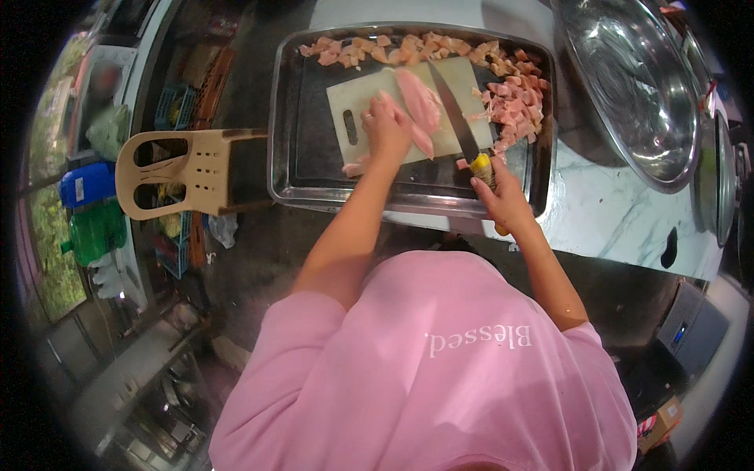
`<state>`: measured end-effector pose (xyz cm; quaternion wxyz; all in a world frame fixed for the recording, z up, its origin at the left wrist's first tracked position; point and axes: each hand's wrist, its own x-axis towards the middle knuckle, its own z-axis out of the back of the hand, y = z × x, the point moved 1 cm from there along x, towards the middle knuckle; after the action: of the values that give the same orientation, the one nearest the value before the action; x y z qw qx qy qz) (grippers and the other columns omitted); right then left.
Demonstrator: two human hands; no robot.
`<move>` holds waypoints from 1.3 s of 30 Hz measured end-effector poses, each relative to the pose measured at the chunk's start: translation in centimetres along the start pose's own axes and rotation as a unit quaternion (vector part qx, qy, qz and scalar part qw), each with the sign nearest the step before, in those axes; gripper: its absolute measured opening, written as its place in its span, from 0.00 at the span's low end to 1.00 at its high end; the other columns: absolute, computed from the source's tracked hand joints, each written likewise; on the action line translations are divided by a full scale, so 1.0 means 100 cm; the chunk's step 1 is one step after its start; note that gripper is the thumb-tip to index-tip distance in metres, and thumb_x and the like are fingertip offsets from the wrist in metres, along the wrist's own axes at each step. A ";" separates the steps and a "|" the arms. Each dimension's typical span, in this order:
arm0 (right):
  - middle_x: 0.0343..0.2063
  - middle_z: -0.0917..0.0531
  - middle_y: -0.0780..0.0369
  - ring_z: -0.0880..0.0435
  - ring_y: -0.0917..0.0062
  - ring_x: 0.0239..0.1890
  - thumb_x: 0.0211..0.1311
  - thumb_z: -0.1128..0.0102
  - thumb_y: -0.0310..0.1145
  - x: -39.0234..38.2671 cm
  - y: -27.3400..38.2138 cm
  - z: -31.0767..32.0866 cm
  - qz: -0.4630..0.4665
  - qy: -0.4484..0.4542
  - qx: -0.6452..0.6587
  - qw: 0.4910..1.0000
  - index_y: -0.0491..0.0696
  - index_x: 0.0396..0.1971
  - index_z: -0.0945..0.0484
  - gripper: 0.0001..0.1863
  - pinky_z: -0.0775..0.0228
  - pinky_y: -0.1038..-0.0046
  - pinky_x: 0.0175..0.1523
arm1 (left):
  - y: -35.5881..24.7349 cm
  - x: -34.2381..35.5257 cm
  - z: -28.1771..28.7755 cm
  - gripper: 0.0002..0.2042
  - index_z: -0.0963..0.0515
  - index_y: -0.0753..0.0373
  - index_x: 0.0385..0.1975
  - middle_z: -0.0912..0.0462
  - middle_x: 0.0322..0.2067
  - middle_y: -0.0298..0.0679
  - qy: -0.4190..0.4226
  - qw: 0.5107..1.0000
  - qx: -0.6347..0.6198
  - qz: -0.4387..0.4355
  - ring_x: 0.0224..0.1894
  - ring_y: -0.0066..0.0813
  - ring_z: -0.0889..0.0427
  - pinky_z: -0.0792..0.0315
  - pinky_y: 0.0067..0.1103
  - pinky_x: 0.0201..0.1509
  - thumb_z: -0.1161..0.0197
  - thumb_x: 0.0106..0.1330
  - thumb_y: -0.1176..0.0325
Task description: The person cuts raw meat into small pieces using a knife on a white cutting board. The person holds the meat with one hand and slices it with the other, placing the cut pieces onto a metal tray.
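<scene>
My right hand [506, 200] is closed around the yellow handle of a large knife [455, 110]. Its long blade points away from me and lies over the right part of a white cutting board [344, 96]. With curled fingers, my left hand [387, 135] grips a strip of raw chicken [421, 141] on the board. A bigger piece of chicken breast [419, 96] lies between that strip and the blade. The board sits tilted inside a rectangular metal tray [274, 118]. Diced chicken [518, 106] is heaped along the tray's far and right sides.
Beyond the tray's right side stands a big shiny metal basin [628, 86] on the white marbled table [613, 216]. A beige plastic chair [200, 169] is left of the tray. Farther left are blue [88, 185] and green containers [98, 233].
</scene>
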<state>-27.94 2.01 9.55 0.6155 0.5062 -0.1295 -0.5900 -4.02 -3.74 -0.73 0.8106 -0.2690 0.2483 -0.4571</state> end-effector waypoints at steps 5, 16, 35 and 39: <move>0.31 0.18 0.44 0.18 0.47 0.36 0.61 0.40 0.35 -0.009 -0.013 -0.002 0.019 -0.010 -0.018 1.000 0.44 0.56 0.35 0.25 0.28 0.57 0.41 | -0.050 -0.024 -0.002 0.35 0.46 0.63 0.64 0.42 0.61 0.61 -0.028 0.996 0.087 0.005 0.61 0.63 0.39 0.41 0.46 0.65 0.38 0.57 0.68; 0.30 0.19 0.43 0.20 0.43 0.37 0.62 0.42 0.37 -0.021 -0.028 -0.005 0.057 -0.019 -0.094 0.994 0.46 0.60 0.39 0.29 0.30 0.50 0.42 | -0.013 0.022 0.063 0.33 0.40 0.67 0.63 0.35 0.59 0.58 0.001 0.969 0.225 -0.104 0.62 0.53 0.37 0.38 0.39 0.63 0.37 0.56 0.72; 0.29 0.19 0.46 0.21 0.44 0.39 0.62 0.43 0.36 0.025 0.024 -0.026 0.040 -0.018 -0.235 0.971 0.41 0.43 0.36 0.17 0.29 0.49 0.44 | -0.020 0.048 -0.018 0.17 0.29 0.71 0.43 0.21 0.28 0.44 0.057 0.951 -0.299 0.047 0.21 0.29 0.20 0.25 0.22 0.21 0.35 0.54 0.73; 0.30 0.21 0.40 0.22 0.42 0.36 0.63 0.43 0.35 0.036 0.027 -0.027 0.046 0.009 -0.221 0.974 0.41 0.41 0.38 0.17 0.31 0.48 0.42 | -0.015 0.052 -0.020 0.15 0.27 0.71 0.38 0.19 0.25 0.44 0.044 0.964 -0.261 0.036 0.20 0.30 0.20 0.26 0.24 0.21 0.35 0.52 0.74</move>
<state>-23.28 -0.31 8.84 0.7397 0.3567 -0.0134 -0.5704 -3.87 -9.35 -2.01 0.7163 -0.4419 0.4038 -0.3586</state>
